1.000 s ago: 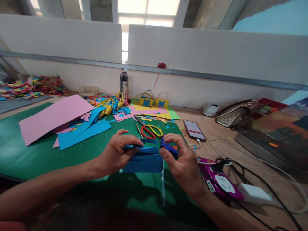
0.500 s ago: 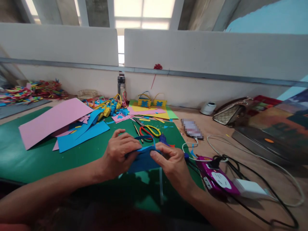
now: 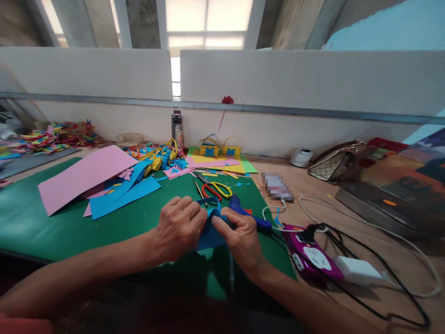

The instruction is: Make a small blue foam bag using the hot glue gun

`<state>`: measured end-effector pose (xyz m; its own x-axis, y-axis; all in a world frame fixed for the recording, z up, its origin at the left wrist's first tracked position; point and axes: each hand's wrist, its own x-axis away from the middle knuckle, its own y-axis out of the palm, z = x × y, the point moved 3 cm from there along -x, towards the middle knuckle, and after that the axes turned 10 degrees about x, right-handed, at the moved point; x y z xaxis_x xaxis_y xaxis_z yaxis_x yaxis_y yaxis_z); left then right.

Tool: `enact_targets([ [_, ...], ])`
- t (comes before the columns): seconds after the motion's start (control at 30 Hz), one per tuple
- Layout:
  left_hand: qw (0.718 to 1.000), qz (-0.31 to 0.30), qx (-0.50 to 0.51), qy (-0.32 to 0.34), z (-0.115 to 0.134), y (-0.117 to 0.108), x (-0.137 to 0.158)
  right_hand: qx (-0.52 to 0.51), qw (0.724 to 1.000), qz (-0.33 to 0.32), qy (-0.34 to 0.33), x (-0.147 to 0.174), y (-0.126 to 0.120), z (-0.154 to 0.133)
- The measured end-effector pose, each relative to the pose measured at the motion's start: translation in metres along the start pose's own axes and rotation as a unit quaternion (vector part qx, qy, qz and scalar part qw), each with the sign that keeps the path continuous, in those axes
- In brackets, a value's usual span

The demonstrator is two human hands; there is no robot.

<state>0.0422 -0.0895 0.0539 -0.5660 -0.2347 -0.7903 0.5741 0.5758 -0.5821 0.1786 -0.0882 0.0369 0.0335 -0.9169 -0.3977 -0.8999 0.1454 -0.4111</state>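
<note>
Between my two hands is a small blue craft bag (image 3: 210, 237) with a thin strap handle arching over its top. My left hand (image 3: 181, 227) is closed on its left side, and the knuckles hide most of that edge. On the right, my right hand (image 3: 240, 234) pinches the top edge with thumb and fingers. A blue glue gun (image 3: 262, 224) lies just behind my right hand, partly covered by it. Beyond the bag are scissors (image 3: 211, 191) with red and yellow handles. A clear glue stick (image 3: 232, 273) shows below my right hand.
A green cutting mat (image 3: 139, 236) covers the table, with pink (image 3: 86, 176) and blue sheets (image 3: 125, 198) at left. Two small yellow bags (image 3: 209, 150) stand at the back. At right are a phone (image 3: 277, 186), a purple power strip (image 3: 314, 257) and looping cables.
My left hand has curled tighter and turned knuckles up over the blue bag. The bag's top edge is now bent between the hands. The camera view has shifted slightly.
</note>
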Motion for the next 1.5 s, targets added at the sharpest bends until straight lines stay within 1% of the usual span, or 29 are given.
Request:
enact_targets([
  [0.17, 0.998, -0.027, -0.056, -0.002, 0.010, 0.000, 0.000, -0.005, 1.000, 0.005, -0.018, 0.000, 0.001, 0.002],
  [0.23, 0.998, -0.034, -0.045, -0.008, 0.013, -0.001, 0.003, -0.010, 1.000, 0.002, -0.021, -0.001, 0.001, 0.002],
  [0.27, 0.999, -0.039, -0.021, -0.019, 0.014, -0.001, 0.005, -0.013, 1.000, 0.001, -0.020, -0.002, 0.000, 0.002],
  [0.33, 0.996, -0.041, 0.061, -0.050, 0.013, -0.002, 0.009, -0.019, 1.000, -0.001, -0.020, -0.003, -0.001, 0.002],
  [0.43, 0.978, -0.019, 0.192, -0.078, 0.006, -0.001, 0.013, -0.022, 0.999, -0.008, -0.021, -0.003, -0.003, 0.002],
  [0.53, 0.970, 0.022, 0.230, -0.072, -0.003, 0.001, 0.014, -0.018, 0.999, -0.017, -0.027, -0.002, -0.004, 0.001],
  [0.6, 0.971, 0.036, 0.228, -0.062, -0.008, 0.003, 0.014, -0.012, 0.999, -0.017, -0.028, -0.002, -0.005, 0.001],
  [0.7, 0.975, 0.035, 0.214, -0.042, -0.011, 0.003, 0.013, -0.010, 0.999, -0.015, -0.035, -0.002, -0.006, -0.002],
  [0.83, 0.987, 0.052, 0.149, 0.012, -0.009, 0.000, 0.015, -0.012, 0.998, -0.018, -0.055, -0.002, -0.006, -0.007],
  [0.9, 0.992, 0.047, 0.115, 0.032, -0.007, 0.000, 0.015, -0.009, 0.998, -0.018, -0.059, -0.002, -0.006, -0.008],
  [1.03, 0.996, 0.039, 0.075, 0.036, -0.006, 0.001, 0.016, -0.015, 0.998, -0.029, -0.061, -0.002, -0.005, -0.007],
  [1.13, 0.995, 0.048, 0.080, 0.025, -0.007, 0.002, 0.015, -0.018, 0.997, -0.035, -0.062, -0.002, -0.005, -0.007],
  [1.27, 0.986, 0.052, 0.159, -0.005, -0.010, 0.008, 0.015, -0.018, 0.997, -0.041, -0.056, -0.002, -0.005, -0.008],
  [1.37, 0.972, 0.060, 0.221, -0.048, -0.013, 0.013, 0.016, -0.023, 0.997, -0.047, -0.048, -0.001, -0.004, -0.008],
  [1.5, 0.943, 0.063, 0.308, -0.112, -0.017, 0.015, 0.015, -0.026, 0.997, -0.051, -0.052, -0.001, -0.003, -0.006],
])
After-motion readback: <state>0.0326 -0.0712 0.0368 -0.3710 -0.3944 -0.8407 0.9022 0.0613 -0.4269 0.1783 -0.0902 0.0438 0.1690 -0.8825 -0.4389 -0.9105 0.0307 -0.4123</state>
